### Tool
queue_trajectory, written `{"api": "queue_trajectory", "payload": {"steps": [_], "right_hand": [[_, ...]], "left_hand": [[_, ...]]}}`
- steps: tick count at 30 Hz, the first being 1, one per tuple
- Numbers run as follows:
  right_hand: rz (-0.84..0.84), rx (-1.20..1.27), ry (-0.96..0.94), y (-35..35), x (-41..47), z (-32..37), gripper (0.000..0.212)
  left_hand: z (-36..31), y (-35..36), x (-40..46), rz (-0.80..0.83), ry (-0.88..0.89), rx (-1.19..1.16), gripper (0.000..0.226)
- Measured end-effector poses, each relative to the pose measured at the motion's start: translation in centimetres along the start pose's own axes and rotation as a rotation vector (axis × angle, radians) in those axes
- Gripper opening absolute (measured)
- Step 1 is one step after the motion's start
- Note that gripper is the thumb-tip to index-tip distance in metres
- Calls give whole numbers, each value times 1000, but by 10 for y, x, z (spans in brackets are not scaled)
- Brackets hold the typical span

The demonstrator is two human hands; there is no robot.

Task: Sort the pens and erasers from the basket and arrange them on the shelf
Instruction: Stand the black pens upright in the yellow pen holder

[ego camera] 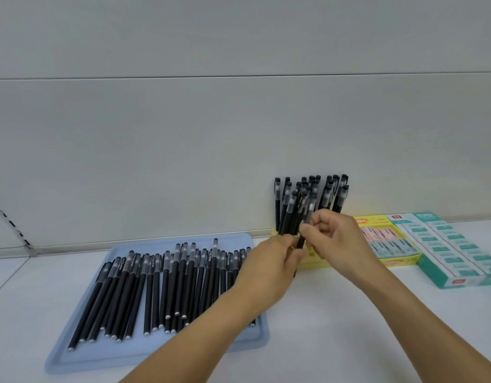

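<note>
The pen in hand (305,230) is a black capped pen, pinched between both hands just in front of the upright bundle of pens (310,200). The right hand (332,239) grips it near the clear cap, fingers (312,230) curled round the barrel. The left hand (272,261) grips lower down, fingers curled; whether it also holds further pens cannot be determined, as the lower barrel is hidden behind it.

Judged step: seating this pen, cap up, among the upright bundle directly behind the fingers. To do it well, the person should align the pen with the standing pens, guide the lower end down with the left hand and steady the cap end with the right, releasing only once the pen is supported. A sideways push is likely to topple the leaning bundle.

Left of the fingers, and partly under the left forearm, the loose pens (161,286) lie side by side on a light blue tray (249,341). Just right of the fingers stands a yellow eraser box (399,261), open, with pink and blue erasers inside. Farther right lie the teal eraser boxes (454,252). All rest on the white shelf (335,327).

Writing: white print runs along some pen barrels, too small to read. The yellow box carries print, and the teal boxes carry small red logos; none is legible.
</note>
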State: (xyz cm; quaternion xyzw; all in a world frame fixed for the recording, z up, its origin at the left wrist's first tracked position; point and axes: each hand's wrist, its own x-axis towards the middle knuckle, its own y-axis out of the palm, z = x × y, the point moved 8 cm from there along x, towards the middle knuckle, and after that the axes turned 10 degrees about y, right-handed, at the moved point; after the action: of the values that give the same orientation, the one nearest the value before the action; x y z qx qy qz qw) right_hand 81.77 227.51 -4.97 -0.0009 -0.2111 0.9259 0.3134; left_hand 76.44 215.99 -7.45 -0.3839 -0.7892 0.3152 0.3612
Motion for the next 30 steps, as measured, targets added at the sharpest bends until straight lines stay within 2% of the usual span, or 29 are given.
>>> {"api": "queue_trajectory", "payload": {"steps": [2, 4, 7, 16, 23, 26, 28, 30], "right_hand": [[-139, -62, -36, -15, 3, 2, 19], [-250, -181, -78, -26, 6, 6, 19], [-291, -256, -108, -27, 12, 5, 19], [-235, -315, -115, -14, 25, 2, 14], [-172, -426, -24, -1, 35, -4, 10], [-292, -475, 15, -7, 31, -5, 18], [-378, -424, 43, -11, 18, -5, 24], [-342, -431, 19, 5, 4, 0, 22]], "left_hand": [[-3, 6, -3, 51, 122, 254, 32], [1, 16, -7, 122, 163, 327, 39], [6, 22, -10, 103, 123, 275, 39], [13, 16, -2, 22, 7, 147, 25], [12, 15, -6, 49, -10, 83, 28], [14, 0, -21, 19, -30, 49, 36], [26, -24, -39, -61, -84, 206, 42], [47, -53, -62, -128, -234, 456, 51]]}}
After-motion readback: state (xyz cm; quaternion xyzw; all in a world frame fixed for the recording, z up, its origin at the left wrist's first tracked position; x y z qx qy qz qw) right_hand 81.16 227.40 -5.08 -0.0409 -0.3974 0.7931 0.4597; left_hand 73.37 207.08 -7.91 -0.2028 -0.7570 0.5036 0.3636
